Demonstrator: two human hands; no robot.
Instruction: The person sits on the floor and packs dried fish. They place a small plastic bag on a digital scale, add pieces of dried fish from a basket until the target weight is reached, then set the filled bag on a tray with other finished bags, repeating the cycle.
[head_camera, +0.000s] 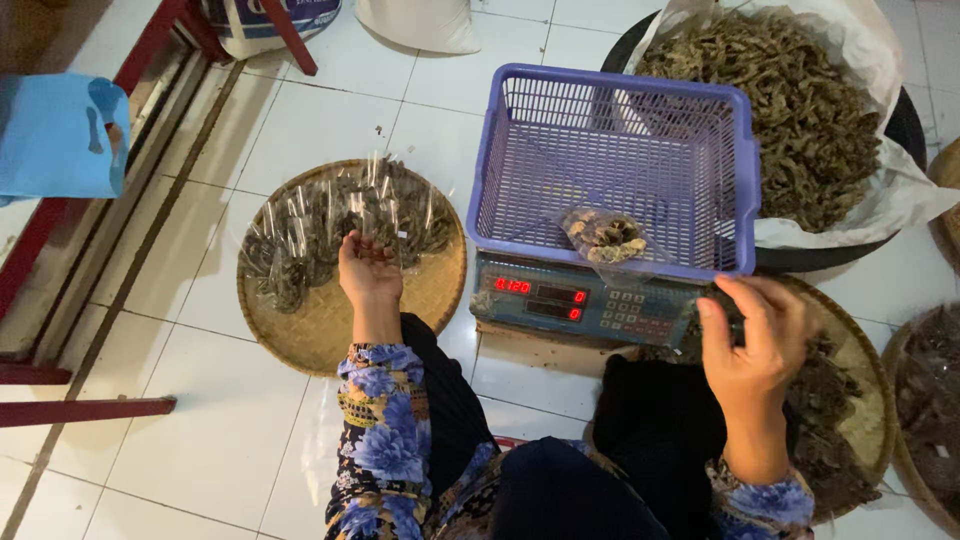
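Observation:
My left hand (368, 272) reaches over a round woven tray (330, 330) that holds several clear plastic bags of dried brown pieces (330, 225); its fingers are spread over the bags and hold nothing that I can see. My right hand (755, 335) hovers in front of the purple plastic basket (520, 150), fingers curled, above a second woven tray of loose dried pieces (835, 400). The basket sits on a digital scale (570, 300) and holds one small filled bag (603, 238).
A large black tub lined with white plastic (880, 200) is heaped with dried pieces at the back right. Another woven tray (930, 410) lies at the right edge. Red bench legs (80, 405), a blue plastic bag (60, 135) and sacks (415, 22) stand at the left and back.

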